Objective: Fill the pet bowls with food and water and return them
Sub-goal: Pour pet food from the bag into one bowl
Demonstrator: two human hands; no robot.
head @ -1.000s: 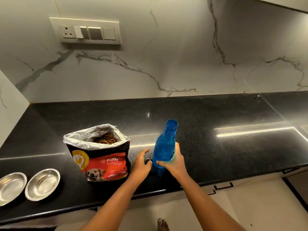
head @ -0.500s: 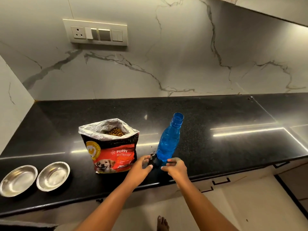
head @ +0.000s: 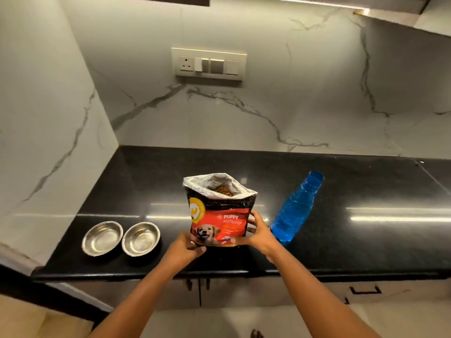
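Observation:
An open red-and-black puppy food bag (head: 219, 213) with kibble showing at its top stands near the front of the black counter (head: 341, 181). My left hand (head: 188, 245) grips the bag's lower left corner. My right hand (head: 258, 234) holds its lower right side. A blue water bottle (head: 296, 208) without a cap stands just right of the bag, free of both hands. Two empty steel bowls, the left bowl (head: 102, 237) and the right bowl (head: 141, 238), sit side by side to the left of the bag.
A marble wall runs behind and to the left of the counter, with a switch panel (head: 208, 64) above. Cabinet fronts with dark handles (head: 364, 290) lie below the counter edge. A bare foot (head: 256, 334) shows on the pale floor.
Both hands left the blue bottle's base and moved left onto the food bag. The camera view shifted, so the bowls and bag now sit nearer the middle.

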